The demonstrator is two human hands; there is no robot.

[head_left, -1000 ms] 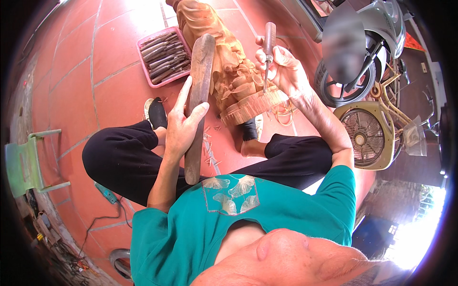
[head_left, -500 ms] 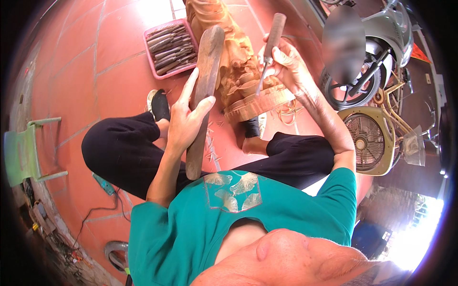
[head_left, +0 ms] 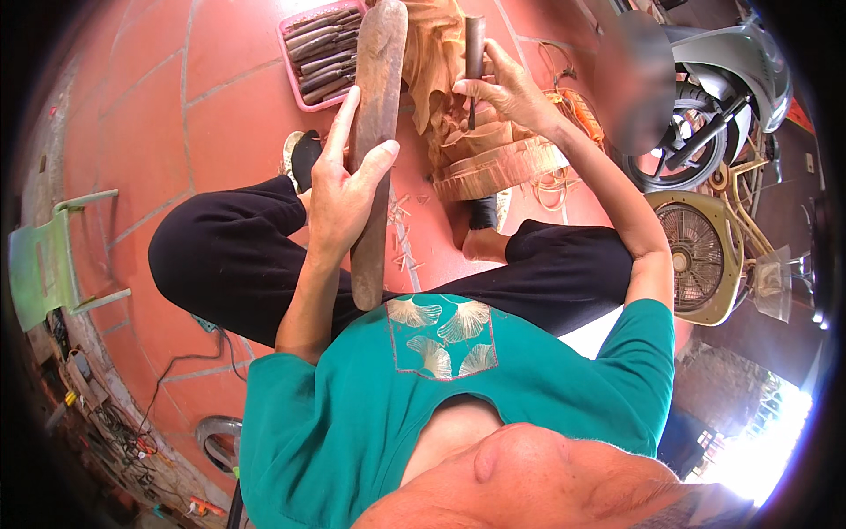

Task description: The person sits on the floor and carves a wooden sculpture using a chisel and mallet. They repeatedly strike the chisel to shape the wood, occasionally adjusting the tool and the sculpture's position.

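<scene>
My left hand [head_left: 345,201] is closed round a long flat wooden mallet [head_left: 379,84], its forefinger and thumb lying along the wood. The mallet stands lengthwise before me, its lower end near my shirt. In my right hand [head_left: 515,95] a wood chisel [head_left: 475,48] is gripped low, handle up, with its narrow blade pointing down at the carving. Under it lies a brown wood carving [head_left: 502,163] with ridged, leaf-like relief and a pale, flat-cut base. The blade tip meets or nearly meets the relief; contact is hard to tell.
A pink basket [head_left: 285,55] full of chisels [head_left: 328,57] sits beyond the mallet. Wood chips [head_left: 404,238] lie between my legs. At right are a box fan [head_left: 683,256] and a motorbike [head_left: 731,88]. A green chair [head_left: 40,269] stands at left, near a dark cable [head_left: 185,357].
The chisel has come from a slant to nearly upright, its tip down on the carving's relief. My left hand with the mallet has shifted little; the whole view has moved slightly.
</scene>
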